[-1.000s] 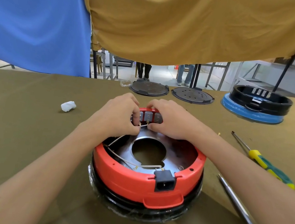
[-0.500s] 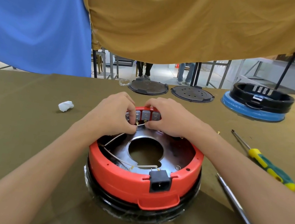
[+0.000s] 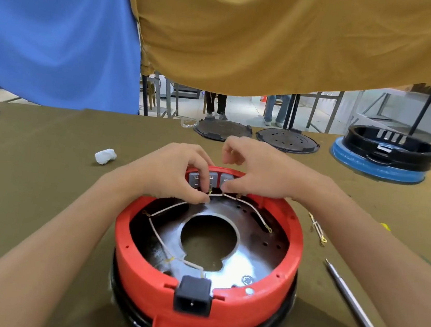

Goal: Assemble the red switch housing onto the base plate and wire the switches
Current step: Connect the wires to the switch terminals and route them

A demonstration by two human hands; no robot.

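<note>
A: What is moving since a second ago?

B: The right hand [image 3: 260,168] is lifting off the switches [image 3: 208,179]; earlier its fingers were lying over them, and now three grey switch backs are showing. The view is also sitting closer to the red housing [image 3: 201,292].

A: What is hard to make out?

B: The left end of the switch row is hiding behind the left hand [image 3: 172,174]. The terminals are too small to read, and the black base under the housing is cut off at the bottom edge. I cannot tell if the wire end is already seated on a terminal.

A: And the fingers?

B: The left hand's fingers are curling narrow, thumb and forefinger pinching the white wire [image 3: 216,195] just below the middle switch. The right hand's thumb is touching that wire near the right switch, its upper fingers loosely bent above the rim, holding nothing clearly.

A: Where is the housing sitting?

B: On the table [image 3: 30,181], ringing the shiny base plate [image 3: 251,262], power socket [image 3: 192,295] facing the camera.
</note>
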